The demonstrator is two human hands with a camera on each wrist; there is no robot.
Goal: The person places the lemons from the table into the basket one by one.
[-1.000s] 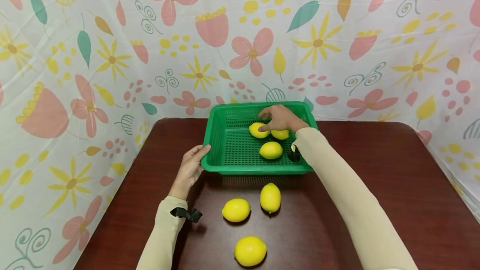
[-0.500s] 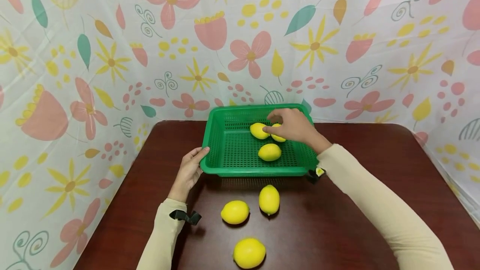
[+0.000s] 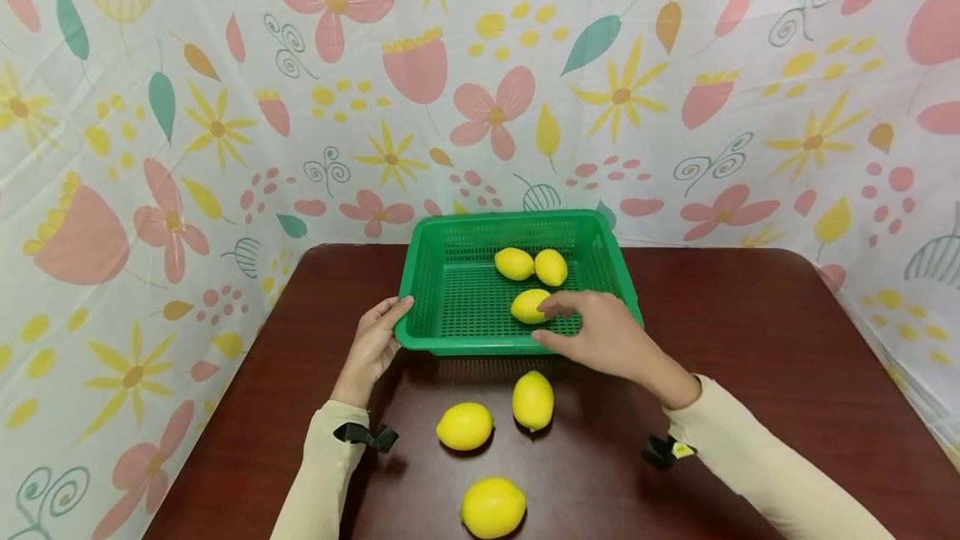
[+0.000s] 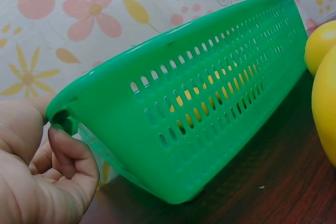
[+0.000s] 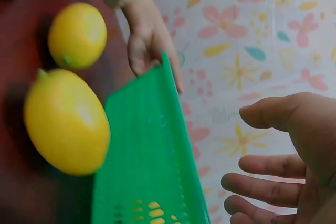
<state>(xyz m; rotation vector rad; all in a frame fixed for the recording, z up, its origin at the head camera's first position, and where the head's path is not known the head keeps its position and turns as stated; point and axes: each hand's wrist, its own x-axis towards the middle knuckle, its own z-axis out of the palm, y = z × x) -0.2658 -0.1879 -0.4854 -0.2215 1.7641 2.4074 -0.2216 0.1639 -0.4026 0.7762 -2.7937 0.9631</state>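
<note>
A green plastic basket [image 3: 465,346] with slotted walls stands at the back of the table. My left hand [image 3: 372,346] grips its front left corner; in the left wrist view the thumb and curled fingers pinch the rim [image 4: 65,103]. Inside lie three lemons: two side by side at the back, a left one [image 3: 513,264] and a right one [image 3: 551,267], and a front lemon [image 3: 529,307]. My right hand [image 3: 607,336] hovers over the basket's front right rim, fingers spread and holding nothing, overlapping the front lemon in the head view.
Three more lemons lie on the dark wood table [image 3: 735,340] in front of the basket: one near it [image 3: 533,401], one to the left [image 3: 465,427] and one closest to me [image 3: 493,507]. A flower-patterned cloth [image 3: 480,90] hangs behind the table.
My right hand has drawn back from the rear lemons toward the basket's front right rim, leaving them in the basket. My left hand keeps its grip on the corner.
</note>
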